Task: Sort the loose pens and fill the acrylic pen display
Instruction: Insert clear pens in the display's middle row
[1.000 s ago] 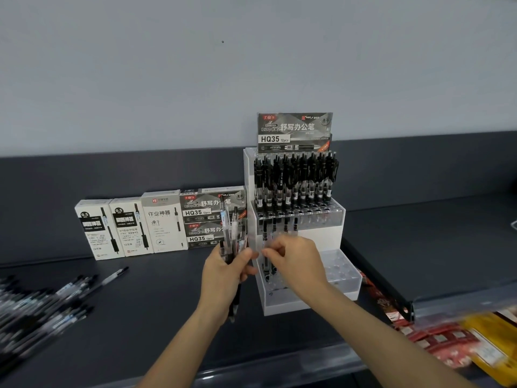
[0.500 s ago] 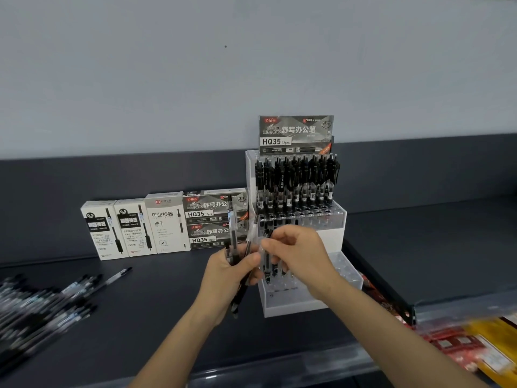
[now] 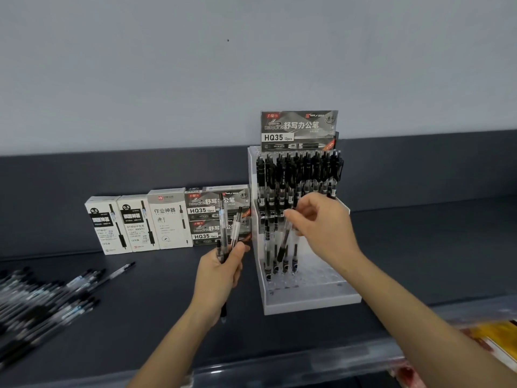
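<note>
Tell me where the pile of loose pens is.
In the head view, the pile of loose pens lies far left on the dark shelf, in front of the white boxes, left of the left hand.

The acrylic pen display (image 3: 307,302) was clear with a frosted white base, and its racked pens (image 3: 296,175) were black-capped over clear barrels. The header card (image 3: 299,130) was dark grey with white lettering and a red logo. Three white boxes (image 3: 134,222) bore black bands; the grey boxes (image 3: 201,211) matched the card. The bundle of pens (image 3: 221,219) in my left hand (image 3: 219,275) and the single pen (image 3: 283,245) in my right hand (image 3: 321,228) were clear with black grips, like the loose pens (image 3: 42,301) on the charcoal surface (image 3: 154,317).
</note>
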`<state>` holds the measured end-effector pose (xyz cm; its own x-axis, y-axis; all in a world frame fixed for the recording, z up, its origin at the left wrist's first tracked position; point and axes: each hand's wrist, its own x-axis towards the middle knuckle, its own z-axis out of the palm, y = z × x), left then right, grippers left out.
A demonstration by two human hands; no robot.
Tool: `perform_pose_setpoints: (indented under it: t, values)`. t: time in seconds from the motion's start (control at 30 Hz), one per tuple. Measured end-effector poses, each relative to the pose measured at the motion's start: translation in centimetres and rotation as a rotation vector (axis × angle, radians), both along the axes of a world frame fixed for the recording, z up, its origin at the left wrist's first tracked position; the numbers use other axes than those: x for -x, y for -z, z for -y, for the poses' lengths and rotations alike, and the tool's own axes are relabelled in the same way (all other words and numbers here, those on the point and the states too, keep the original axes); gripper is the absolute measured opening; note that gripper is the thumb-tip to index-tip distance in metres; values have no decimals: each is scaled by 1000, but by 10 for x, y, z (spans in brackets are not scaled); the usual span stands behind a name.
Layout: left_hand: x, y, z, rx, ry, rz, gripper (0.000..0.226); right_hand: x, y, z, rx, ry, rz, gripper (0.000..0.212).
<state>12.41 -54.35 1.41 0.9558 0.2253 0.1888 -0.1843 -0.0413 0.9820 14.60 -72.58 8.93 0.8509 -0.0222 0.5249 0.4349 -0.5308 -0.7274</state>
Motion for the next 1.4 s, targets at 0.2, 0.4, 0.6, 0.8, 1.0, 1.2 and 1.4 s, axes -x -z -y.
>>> perform_pose_setpoints:
  t: [0.2,0.4,0.6,0.8,1.0,1.2,1.4]
  values:
    - [4,0,-1,-49,41,5,25,-10,19,-8,137,-2,-57,17]
    - [8,-1,0,-88,85,22,23,-10,35,-15,222,50,-63,21]
    - [15,-9,5,-156,234,51,22,13,21,-7,24,-53,-75,12]
    - [17,-18,28,-131,365,22,23,22,9,2,-389,-337,-286,3]
    - [10,-12,23,-221,62,24,25,8,5,40,-462,-114,-177,5]
    - [10,-13,29,-398,20,97,39,-13,18,51,-164,72,-41,5]
    - [18,-13,30,-366,64,134,44,-25,22,45,-69,34,-13,3]
